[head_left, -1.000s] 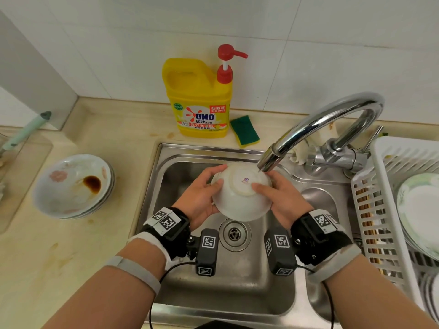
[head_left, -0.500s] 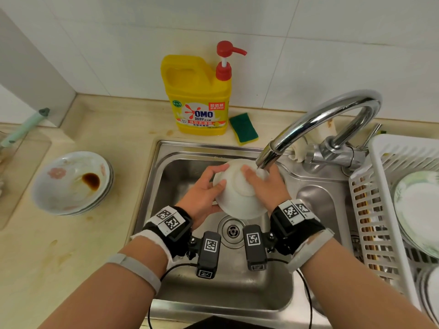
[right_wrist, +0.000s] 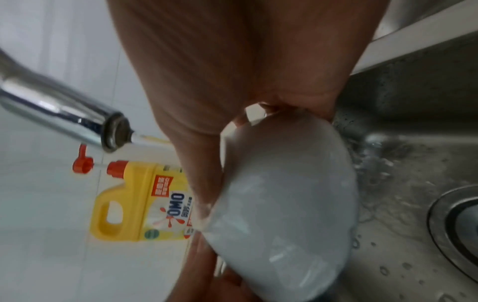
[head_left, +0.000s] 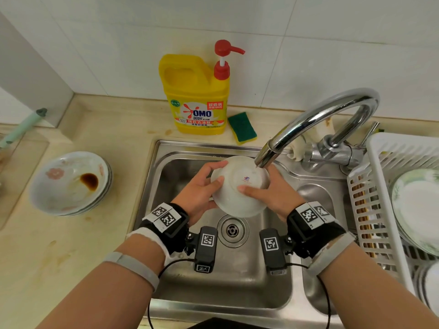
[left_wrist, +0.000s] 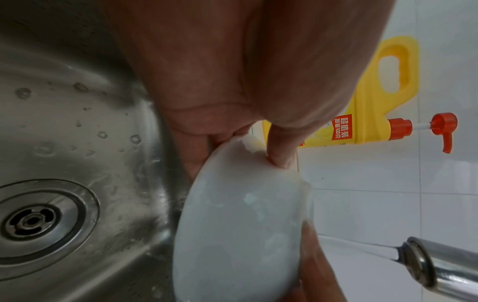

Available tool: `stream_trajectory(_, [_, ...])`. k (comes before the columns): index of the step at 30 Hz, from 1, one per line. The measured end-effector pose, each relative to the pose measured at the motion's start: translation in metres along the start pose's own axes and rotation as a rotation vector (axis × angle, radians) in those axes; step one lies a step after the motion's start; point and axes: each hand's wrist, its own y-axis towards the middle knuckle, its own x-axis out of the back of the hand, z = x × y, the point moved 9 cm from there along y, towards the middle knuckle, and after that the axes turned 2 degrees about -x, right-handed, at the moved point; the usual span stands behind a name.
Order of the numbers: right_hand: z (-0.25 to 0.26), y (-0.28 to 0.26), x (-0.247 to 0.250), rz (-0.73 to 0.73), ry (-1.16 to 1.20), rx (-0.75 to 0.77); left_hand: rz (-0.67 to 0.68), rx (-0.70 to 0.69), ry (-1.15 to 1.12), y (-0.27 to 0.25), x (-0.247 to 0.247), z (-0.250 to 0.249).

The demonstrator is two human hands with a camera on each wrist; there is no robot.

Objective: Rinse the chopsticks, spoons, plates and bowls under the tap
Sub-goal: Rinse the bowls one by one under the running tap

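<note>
Right hand [head_left: 268, 195] slid off base; bowl [head_left: 240, 186] between both thumbs.

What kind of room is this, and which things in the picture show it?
Most likely a home kitchen, at the washing-up corner. A steel sink with a curved tap sits under a tiled wall, a yellow detergent bottle stands behind it, and a white drying rack holds plates.

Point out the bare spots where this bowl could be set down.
Bare counter lies between the stacked dirty bowls and the sink rim, and nearer you. The basin floor around the drain is open. The white rack is crowded with plates.
</note>
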Motion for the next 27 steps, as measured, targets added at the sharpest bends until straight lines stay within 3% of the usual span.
stream_trajectory(6, [0.001, 0.004, 0.005, -0.212, -0.072, -0.057, 0.046, -0.01, -0.02, 0.0, -0.009, 0.001])
stream_trajectory(11, [-0.006, 0.012, 0.007, -0.19, 0.037, -0.057, 0.014, -0.005, -0.035, -0.001, -0.003, 0.004])
stream_trajectory(15, [-0.011, 0.011, 0.002, -0.069, 0.054, -0.032, -0.009, -0.03, -0.084, -0.001, 0.003, 0.001])
stream_trajectory(19, [0.002, 0.003, -0.004, 0.028, -0.057, 0.033, -0.012, -0.052, -0.094, -0.001, 0.004, -0.004])
stream_trajectory(27, [0.015, -0.001, 0.002, -0.188, -0.009, 0.041, 0.027, -0.095, -0.045, 0.004, -0.003, -0.017])
